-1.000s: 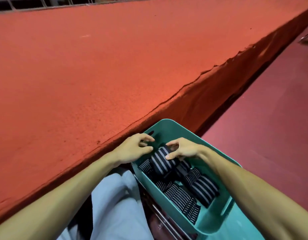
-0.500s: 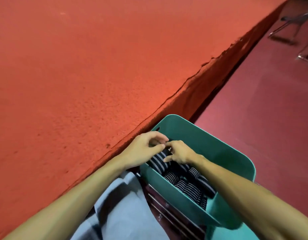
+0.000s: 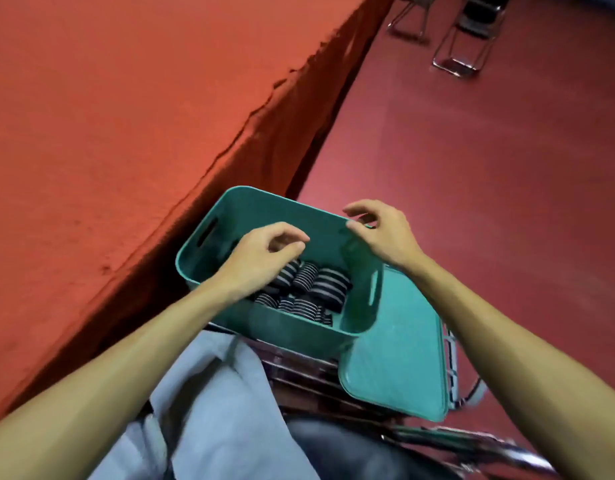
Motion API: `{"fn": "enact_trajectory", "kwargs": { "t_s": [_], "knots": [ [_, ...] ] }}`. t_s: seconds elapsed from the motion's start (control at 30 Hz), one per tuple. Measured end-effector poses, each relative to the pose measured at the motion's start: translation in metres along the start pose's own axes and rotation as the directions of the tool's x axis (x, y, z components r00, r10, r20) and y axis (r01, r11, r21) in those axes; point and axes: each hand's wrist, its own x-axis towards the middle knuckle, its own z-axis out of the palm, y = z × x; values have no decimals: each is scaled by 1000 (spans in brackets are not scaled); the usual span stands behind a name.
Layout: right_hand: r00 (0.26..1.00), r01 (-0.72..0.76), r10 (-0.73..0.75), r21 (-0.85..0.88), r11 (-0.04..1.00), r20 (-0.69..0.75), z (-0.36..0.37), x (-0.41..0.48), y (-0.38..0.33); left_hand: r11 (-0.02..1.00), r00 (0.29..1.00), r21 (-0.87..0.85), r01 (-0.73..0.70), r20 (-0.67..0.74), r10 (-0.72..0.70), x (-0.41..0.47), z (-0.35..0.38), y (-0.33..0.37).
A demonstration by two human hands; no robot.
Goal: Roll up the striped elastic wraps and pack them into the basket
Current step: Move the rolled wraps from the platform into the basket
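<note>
A teal plastic basket (image 3: pixel 209 237) stands beside the red table edge. Several rolled black-and-white striped wraps (image 3: pixel 328 282) lie packed on its floor. My left hand (image 3: pixel 264 254) hovers over the basket's middle, fingers loosely curled, holding nothing. My right hand (image 3: pixel 382 230) is above the basket's far right rim, fingers curled and apart, also with nothing in it. Part of the rolls is hidden under my left hand.
A flat teal lid (image 3: pixel 392 368) lies to the right of the basket on a dark chair seat (image 3: pixel 299 379). The red-covered table (image 3: pixel 108 116) runs along the left. Folding chairs (image 3: pixel 461 39) stand on the dark red floor at the far right.
Both hands have let go of the striped roll and lifted out of the basket; the right hand moved to the right rim. My view swung right and down.
</note>
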Motion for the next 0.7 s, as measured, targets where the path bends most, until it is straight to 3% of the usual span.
{"fn": "enact_trajectory", "kwargs": {
  "t_s": [0.13, 0.23, 0.33, 0.47, 0.57, 0.7],
  "knots": [
    [965, -219, 220, 25, 975, -142, -47, -78, 59, 994, 995, -38, -99, 2, 99, -31, 63, 40],
    [936, -347, 346, -5, 938, -72, -50, -124, 93, 979, 979, -17, -203, 16, 203, -58, 106, 51],
    [895, -438, 440, -45, 898, 72, -34, -158, 117, 966, 958, 82, -245, 170, 229, -88, 145, 40],
    [833, -442, 469, -155, 883, 294, -9, -181, 134, 953, 918, 294, 71, 354, -178, -109, 186, -7],
    [802, -416, 462, -200, 887, 378, 3, -188, 142, 843, 831, 398, 362, 273, -485, -106, 211, -38],
    [766, -384, 458, -252, 888, 451, 13, -189, 152, 690, 682, 269, 672, 138, -718, -92, 235, -72]
  ]
}}
